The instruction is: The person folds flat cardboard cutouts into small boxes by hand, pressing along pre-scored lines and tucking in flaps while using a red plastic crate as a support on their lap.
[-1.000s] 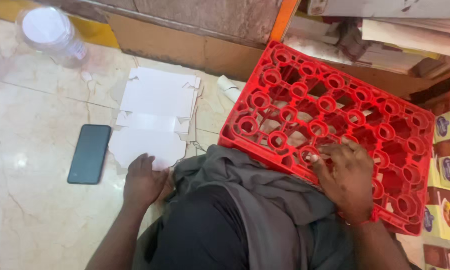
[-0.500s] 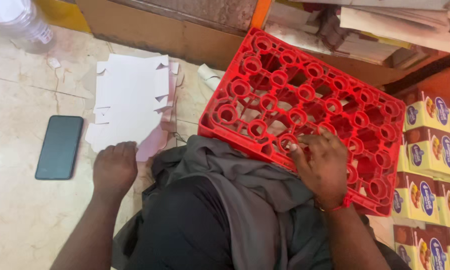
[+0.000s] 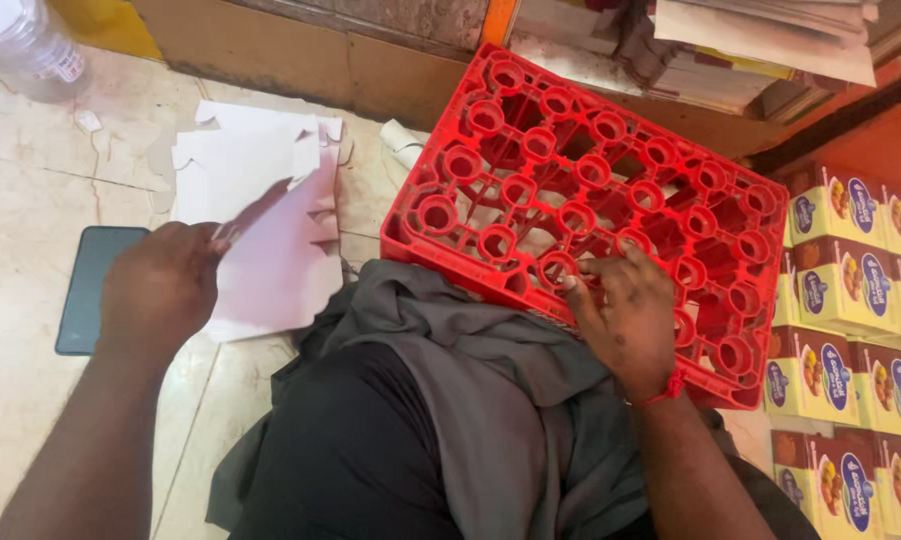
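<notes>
My left hand is raised above the marble floor and grips a flat white cardboard cut-out by its near edge, lifting it off a small pile of the same white sheets. My right hand rests with spread fingers on the near rim of a red plastic bottle crate turned bottom up beside my knee. A red thread circles that wrist. My grey garment and black trousers fill the lower middle.
A dark phone lies face up on the floor to the left. A clear plastic bottle stands at the top left. Several yellow and red cartons are stacked at the right. Cardboard and paper stacks line the back wall.
My left hand left the floor beside my knee, took hold of a white cardboard sheet and lifted it. My right hand stayed on the crate.
</notes>
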